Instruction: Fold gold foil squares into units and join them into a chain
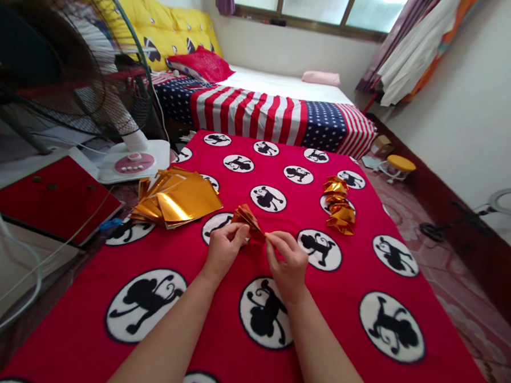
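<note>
Between my hands is a partly folded piece of shiny gold foil paper (249, 218), held just above the red cloth (273, 258). My left hand (224, 247) pinches its left side between thumb and fingers. At its right corner, the fingertips of my right hand (286, 262) are closed on the same paper. To the left lies a loose, fanned stack of gold foil sheets (186, 199). Over on the right, several folded gold foil pieces (340, 206) sit in a row on the cloth.
An electric fan (131, 156) stands at the left, beside a dark red panel (53, 195) and a white cable (38, 260). A bed with a flag-patterned cover (259, 114) is at the far side. On the right are a yellow stool (400, 163) and a ring-light stand (464, 217).
</note>
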A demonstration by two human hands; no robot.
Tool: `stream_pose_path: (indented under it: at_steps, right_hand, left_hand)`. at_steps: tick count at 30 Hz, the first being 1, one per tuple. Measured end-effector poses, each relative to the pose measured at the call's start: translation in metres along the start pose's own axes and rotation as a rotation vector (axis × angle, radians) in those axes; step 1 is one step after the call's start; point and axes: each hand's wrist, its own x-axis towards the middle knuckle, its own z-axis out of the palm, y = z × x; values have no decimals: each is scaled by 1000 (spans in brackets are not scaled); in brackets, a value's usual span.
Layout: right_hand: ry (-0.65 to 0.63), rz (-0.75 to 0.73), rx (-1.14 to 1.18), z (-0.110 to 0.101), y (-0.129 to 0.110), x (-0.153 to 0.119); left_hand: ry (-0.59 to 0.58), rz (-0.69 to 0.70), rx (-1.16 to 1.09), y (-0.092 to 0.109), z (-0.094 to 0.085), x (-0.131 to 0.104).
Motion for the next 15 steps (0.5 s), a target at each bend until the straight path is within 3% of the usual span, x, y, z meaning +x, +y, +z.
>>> stream_pose_path:
  at_steps: [10, 15]
  right_hand:
    - [-153, -106, 48, 9, -10, -6]
    - [43, 54, 86, 3, -9, -3]
  left_hand:
    - [28, -138, -140, -5, -1, 5]
    - [4, -119, -101, -9, -4, 8]
